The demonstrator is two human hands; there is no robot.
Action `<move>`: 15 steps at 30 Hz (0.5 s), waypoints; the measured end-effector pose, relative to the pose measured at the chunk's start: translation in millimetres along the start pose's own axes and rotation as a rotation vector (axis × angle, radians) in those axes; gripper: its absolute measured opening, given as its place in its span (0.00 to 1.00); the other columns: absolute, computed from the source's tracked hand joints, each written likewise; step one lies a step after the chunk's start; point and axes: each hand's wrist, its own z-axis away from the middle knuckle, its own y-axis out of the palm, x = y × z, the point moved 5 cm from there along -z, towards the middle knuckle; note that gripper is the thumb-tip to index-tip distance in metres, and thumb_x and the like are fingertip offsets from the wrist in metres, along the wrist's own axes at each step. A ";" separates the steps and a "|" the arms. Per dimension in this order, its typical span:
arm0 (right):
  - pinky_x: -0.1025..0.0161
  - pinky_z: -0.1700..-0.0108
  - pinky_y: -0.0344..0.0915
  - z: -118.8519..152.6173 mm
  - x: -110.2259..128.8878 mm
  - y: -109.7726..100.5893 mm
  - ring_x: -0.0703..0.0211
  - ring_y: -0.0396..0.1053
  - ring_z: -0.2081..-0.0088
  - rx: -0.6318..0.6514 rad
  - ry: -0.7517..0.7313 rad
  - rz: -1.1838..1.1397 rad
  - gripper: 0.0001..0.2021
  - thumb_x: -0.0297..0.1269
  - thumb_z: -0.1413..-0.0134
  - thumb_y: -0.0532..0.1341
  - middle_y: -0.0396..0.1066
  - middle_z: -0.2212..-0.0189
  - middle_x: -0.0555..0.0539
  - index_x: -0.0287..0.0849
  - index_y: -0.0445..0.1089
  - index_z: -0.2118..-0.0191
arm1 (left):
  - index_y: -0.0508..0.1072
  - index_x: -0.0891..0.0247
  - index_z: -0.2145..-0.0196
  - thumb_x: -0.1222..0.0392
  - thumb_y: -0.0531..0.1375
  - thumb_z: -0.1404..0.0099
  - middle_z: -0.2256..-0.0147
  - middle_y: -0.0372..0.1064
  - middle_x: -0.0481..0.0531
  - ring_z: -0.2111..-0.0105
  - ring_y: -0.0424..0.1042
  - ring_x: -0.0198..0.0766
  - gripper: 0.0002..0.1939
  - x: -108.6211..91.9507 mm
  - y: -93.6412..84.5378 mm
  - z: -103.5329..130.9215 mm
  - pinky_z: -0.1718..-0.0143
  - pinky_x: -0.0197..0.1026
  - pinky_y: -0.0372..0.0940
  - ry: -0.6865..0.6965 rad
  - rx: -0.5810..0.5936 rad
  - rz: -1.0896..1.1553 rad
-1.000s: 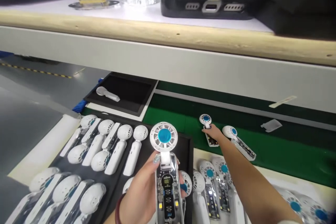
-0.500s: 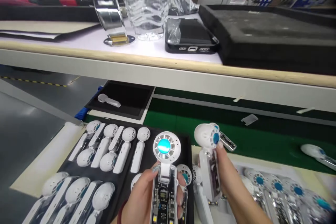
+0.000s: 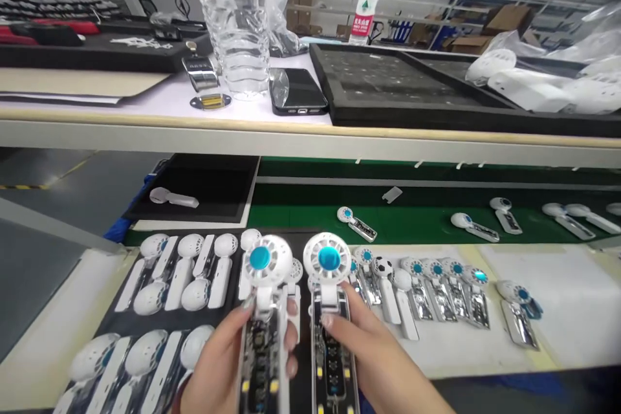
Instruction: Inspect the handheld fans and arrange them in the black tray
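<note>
Two small handheld fans with white round heads, blue centres and clear handles showing circuit boards are held upright side by side. My left hand (image 3: 218, 352) is wrapped round the handle of the left fan (image 3: 264, 265). My right hand (image 3: 373, 343) grips the right fan (image 3: 328, 260), its thumb on the front of the handle. The two fans are close together with a narrow gap between them. Below and left of them, a black foam tray (image 3: 194, 323) holds rows of similar fans. Several more fans (image 3: 436, 278) lie on the white surface to the right.
A shelf edge (image 3: 310, 136) crosses above the hands, bearing a large water bottle (image 3: 240, 45), a phone (image 3: 298, 92) and black trays (image 3: 388, 77). On the green surface (image 3: 301, 204) lie scattered fans and a small clear piece (image 3: 392, 194). A black board (image 3: 218, 174) holds another fan.
My right hand has brought its fan left, beside the other one, and turned its front toward the camera. My left hand's fan has moved left and tilted slightly. The view has shifted right.
</note>
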 end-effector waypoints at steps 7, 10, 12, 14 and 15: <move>0.57 0.60 0.67 12.8 24.0 21.8 0.54 0.70 0.61 0.134 -0.034 -0.166 0.15 0.34 0.49 0.57 0.71 0.61 0.47 0.47 0.63 0.54 | 0.69 0.67 0.61 0.57 0.54 0.41 0.70 0.70 0.56 0.71 0.70 0.41 0.13 -23.5 36.4 2.7 0.66 0.44 0.66 0.110 -0.153 -0.209; 0.57 0.58 0.67 19.1 29.1 28.9 0.55 0.70 0.61 0.170 -0.056 -0.167 0.14 0.34 0.47 0.56 0.71 0.60 0.46 0.47 0.62 0.53 | 0.67 0.67 0.59 0.55 0.52 0.40 0.70 0.70 0.57 0.71 0.70 0.42 0.16 -23.6 41.8 6.2 0.67 0.44 0.66 0.123 -0.104 -0.245; 0.58 0.60 0.67 22.6 28.2 31.0 0.55 0.70 0.61 0.165 -0.070 -0.163 0.15 0.34 0.48 0.57 0.70 0.60 0.46 0.47 0.61 0.52 | 0.66 0.67 0.58 0.54 0.52 0.40 0.70 0.71 0.58 0.70 0.70 0.43 0.16 -22.9 43.3 10.4 0.67 0.45 0.66 0.132 -0.088 -0.258; 0.58 0.60 0.67 24.6 23.9 31.5 0.55 0.69 0.61 0.146 -0.078 -0.142 0.17 0.34 0.48 0.57 0.70 0.60 0.46 0.48 0.59 0.51 | 0.65 0.66 0.57 0.55 0.52 0.40 0.70 0.71 0.57 0.71 0.70 0.44 0.16 -22.2 45.0 14.9 0.68 0.45 0.66 0.139 -0.071 -0.275; 0.58 0.60 0.67 24.8 20.4 31.1 0.55 0.69 0.60 0.135 -0.084 -0.123 0.17 0.35 0.48 0.57 0.70 0.59 0.46 0.48 0.59 0.50 | 0.65 0.65 0.57 0.55 0.52 0.41 0.69 0.71 0.56 0.71 0.70 0.43 0.16 -22.2 45.0 17.3 0.68 0.45 0.66 0.153 -0.064 -0.287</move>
